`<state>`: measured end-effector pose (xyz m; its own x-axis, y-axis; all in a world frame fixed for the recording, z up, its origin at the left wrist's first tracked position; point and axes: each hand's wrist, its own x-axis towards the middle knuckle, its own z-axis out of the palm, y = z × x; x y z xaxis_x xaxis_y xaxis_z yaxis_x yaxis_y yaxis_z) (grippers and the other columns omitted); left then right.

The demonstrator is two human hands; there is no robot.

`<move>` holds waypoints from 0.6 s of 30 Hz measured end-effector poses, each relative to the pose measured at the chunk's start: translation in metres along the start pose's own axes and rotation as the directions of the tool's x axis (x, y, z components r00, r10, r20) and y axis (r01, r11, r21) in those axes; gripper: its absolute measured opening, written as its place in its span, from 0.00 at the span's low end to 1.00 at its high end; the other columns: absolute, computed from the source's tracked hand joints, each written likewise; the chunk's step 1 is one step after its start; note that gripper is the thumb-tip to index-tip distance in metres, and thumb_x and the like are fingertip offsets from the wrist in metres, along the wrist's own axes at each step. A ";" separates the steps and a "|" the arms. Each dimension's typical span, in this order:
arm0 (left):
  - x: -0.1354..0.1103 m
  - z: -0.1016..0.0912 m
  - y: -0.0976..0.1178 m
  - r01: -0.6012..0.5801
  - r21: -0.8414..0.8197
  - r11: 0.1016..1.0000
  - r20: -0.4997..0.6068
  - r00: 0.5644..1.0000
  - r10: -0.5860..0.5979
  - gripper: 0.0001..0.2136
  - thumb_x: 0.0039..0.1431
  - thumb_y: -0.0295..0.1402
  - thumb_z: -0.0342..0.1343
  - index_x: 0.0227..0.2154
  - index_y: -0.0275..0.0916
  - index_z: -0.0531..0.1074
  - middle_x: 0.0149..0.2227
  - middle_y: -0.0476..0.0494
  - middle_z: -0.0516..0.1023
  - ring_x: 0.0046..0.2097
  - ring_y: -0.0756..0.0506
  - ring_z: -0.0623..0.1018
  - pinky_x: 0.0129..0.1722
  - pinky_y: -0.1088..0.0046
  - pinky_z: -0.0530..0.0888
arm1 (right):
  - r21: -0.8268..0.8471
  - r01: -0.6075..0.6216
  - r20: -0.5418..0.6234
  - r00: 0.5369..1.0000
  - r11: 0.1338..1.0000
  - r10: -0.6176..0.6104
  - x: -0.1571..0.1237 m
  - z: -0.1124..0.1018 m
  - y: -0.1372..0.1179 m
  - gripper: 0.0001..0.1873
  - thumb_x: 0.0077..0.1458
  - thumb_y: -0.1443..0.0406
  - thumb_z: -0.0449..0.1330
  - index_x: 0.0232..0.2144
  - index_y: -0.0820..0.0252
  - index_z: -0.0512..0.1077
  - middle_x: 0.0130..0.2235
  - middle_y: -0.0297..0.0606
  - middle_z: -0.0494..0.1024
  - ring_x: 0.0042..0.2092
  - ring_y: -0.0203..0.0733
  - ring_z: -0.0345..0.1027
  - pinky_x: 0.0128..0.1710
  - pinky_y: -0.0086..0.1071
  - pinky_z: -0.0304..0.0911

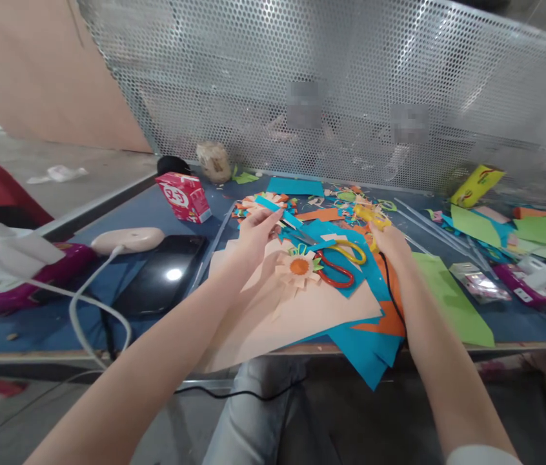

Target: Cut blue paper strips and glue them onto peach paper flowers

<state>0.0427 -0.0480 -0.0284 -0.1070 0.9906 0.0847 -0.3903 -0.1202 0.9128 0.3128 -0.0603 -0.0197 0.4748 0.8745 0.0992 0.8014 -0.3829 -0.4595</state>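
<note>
Beyond the peach paper flower (308, 276), a perforated metal screen (234, 84) stands along the far edge of the blue surface (50, 330). Beneath the flower spreads a large peach sheet (248, 320), its corner cleanly visible, with blue sheets (372, 358) poking out to the flower's near right. A green sheet (454, 303) lies farther right of the flower, and a black smartphone (157, 278) well to its left.

To the flower's far right, the right hand (392, 242) has its grip closed round a yellow hot-glue gun (367, 216). To its far left, the left hand (261, 232) pinches a blue paper strip (273, 208), fingertips together on it. Scissors (335, 265) with one red and one yellow handle rest just right of the flower, in neither hand.

Just past the left hand, beyond the flower, sits a fringed paper rosette (251, 203), partly hidden. The peach flower, petals and orange centre in place, looks largely finished; the strip seems not yet fixed to anything, though its far end is unclear, and much sheet paper is left uncut.
</note>
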 end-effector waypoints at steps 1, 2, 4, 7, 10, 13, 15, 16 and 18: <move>0.000 0.000 -0.001 -0.002 0.004 1.000 0.015 1.000 0.002 0.15 0.33 0.36 0.66 0.17 0.36 0.64 0.15 0.55 0.62 0.19 0.57 0.65 0.17 0.81 0.58 | -0.065 -0.018 -0.016 1.000 0.998 0.017 0.000 0.001 0.001 0.28 0.53 0.48 0.47 0.35 0.66 0.73 0.38 0.55 0.77 0.41 0.50 0.71 0.37 0.37 0.64; -0.001 0.000 -0.002 -0.009 0.015 1.000 0.039 0.999 0.008 0.15 0.34 0.36 0.65 0.17 0.36 0.64 0.15 0.55 0.62 0.19 0.57 0.64 0.18 0.81 0.58 | -0.098 -0.031 -0.030 0.999 0.995 0.028 0.000 0.002 0.001 0.27 0.52 0.48 0.48 0.37 0.66 0.72 0.40 0.55 0.76 0.43 0.51 0.71 0.38 0.38 0.63; -0.002 0.000 -0.004 -0.031 0.053 0.998 0.102 0.995 0.026 0.14 0.36 0.37 0.65 0.18 0.36 0.65 0.15 0.55 0.63 0.18 0.57 0.63 0.18 0.81 0.58 | -0.113 -0.038 -0.046 0.998 0.993 0.033 -0.002 0.004 0.000 0.25 0.51 0.50 0.51 0.38 0.65 0.72 0.40 0.56 0.76 0.44 0.52 0.70 0.40 0.40 0.63; -0.006 0.002 -0.007 -0.055 0.131 0.990 0.178 0.984 0.032 0.13 0.36 0.38 0.65 0.19 0.36 0.67 0.13 0.55 0.64 0.17 0.57 0.63 0.18 0.80 0.58 | -0.143 -0.034 -0.073 0.997 0.989 0.024 -0.004 0.003 -0.004 0.23 0.50 0.52 0.55 0.37 0.67 0.72 0.40 0.59 0.75 0.45 0.56 0.69 0.40 0.43 0.62; -0.010 0.007 -0.010 -0.070 0.171 0.983 0.226 0.974 0.030 0.15 0.34 0.38 0.66 0.20 0.36 0.68 0.14 0.54 0.65 0.17 0.56 0.64 0.19 0.80 0.59 | -0.167 -0.002 -0.142 0.990 0.986 -0.022 -0.009 -0.005 -0.010 0.21 0.51 0.53 0.54 0.35 0.67 0.72 0.39 0.59 0.74 0.44 0.57 0.69 0.39 0.44 0.62; -0.013 0.010 -0.013 -0.072 0.201 0.977 0.294 0.956 0.010 0.16 0.33 0.40 0.66 0.20 0.36 0.68 0.16 0.53 0.68 0.18 0.55 0.66 0.20 0.78 0.62 | -0.072 0.295 -0.227 0.926 0.953 -0.303 -0.020 -0.010 -0.023 0.18 0.53 0.54 0.51 0.32 0.63 0.72 0.36 0.51 0.75 0.41 0.50 0.70 0.38 0.39 0.62; -0.013 0.012 -0.016 -0.062 0.225 0.972 0.336 0.942 -0.017 0.16 0.32 0.41 0.66 0.20 0.36 0.67 0.17 0.53 0.69 0.19 0.55 0.66 0.21 0.78 0.62 | 0.197 0.544 -0.101 0.839 0.816 -0.535 -0.032 -0.007 -0.033 0.16 0.52 0.55 0.53 0.30 0.61 0.72 0.33 0.43 0.77 0.36 0.42 0.70 0.36 0.34 0.63; -0.014 0.013 -0.018 -0.060 0.234 0.970 0.351 0.936 -0.027 0.17 0.31 0.41 0.66 0.19 0.36 0.67 0.17 0.53 0.69 0.19 0.55 0.67 0.21 0.78 0.63 | 0.326 0.572 0.002 0.796 0.753 -0.605 -0.039 -0.004 -0.037 0.15 0.51 0.55 0.54 0.30 0.60 0.72 0.32 0.41 0.77 0.33 0.40 0.70 0.34 0.32 0.63; -0.015 0.014 -0.020 -0.067 0.249 0.966 0.374 0.927 -0.033 0.17 0.30 0.41 0.67 0.19 0.36 0.67 0.18 0.52 0.70 0.21 0.55 0.67 0.22 0.78 0.63 | 0.438 0.568 0.123 0.730 0.697 -0.672 -0.051 0.005 -0.045 0.15 0.47 0.54 0.58 0.30 0.60 0.72 0.29 0.37 0.76 0.30 0.37 0.68 0.30 0.30 0.62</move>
<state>0.0648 -0.0592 -0.0427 0.2559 0.9462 0.1982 -0.1420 -0.1660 0.9758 0.2508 -0.0860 -0.0081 -0.2367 0.9326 0.2723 0.6688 0.3597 -0.6506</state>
